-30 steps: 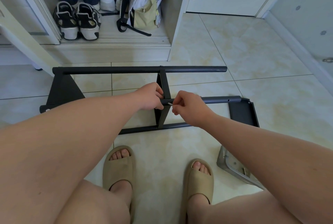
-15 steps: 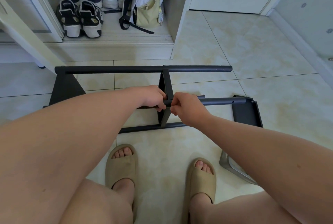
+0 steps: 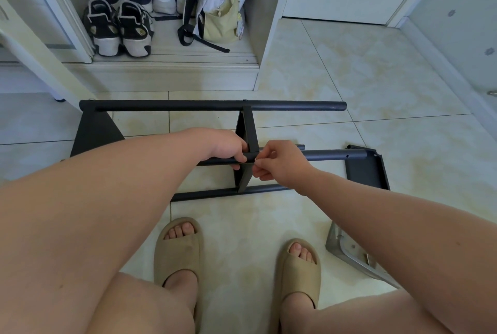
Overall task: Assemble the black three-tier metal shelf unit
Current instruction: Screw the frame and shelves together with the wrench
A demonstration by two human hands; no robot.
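Note:
The black shelf unit lies on its side on the tiled floor. Its far pole [image 3: 215,105] runs left to right, and a lower pole [image 3: 209,194] rests on the floor. My left hand [image 3: 226,145] grips the near pole [image 3: 328,155] just left of the middle shelf panel [image 3: 246,129]. My right hand [image 3: 279,161] pinches a small screw, mostly hidden by the fingertips, where that pole meets the panel. An end panel [image 3: 94,129] stands at the left. A loose black panel [image 3: 368,169] lies under the near pole's right end.
An open white cabinet at the back holds several shoes [image 3: 118,27] and a backpack [image 3: 217,8]. My feet in beige slippers [image 3: 178,253] are just in front of the frame. A clear bag with hardware [image 3: 349,250] lies on the floor at the right, by my right arm.
My right hand's fingertips have closed in on the pole at the middle panel. The silver screw seen between my hands a second ago is now covered. My left hand keeps its grip.

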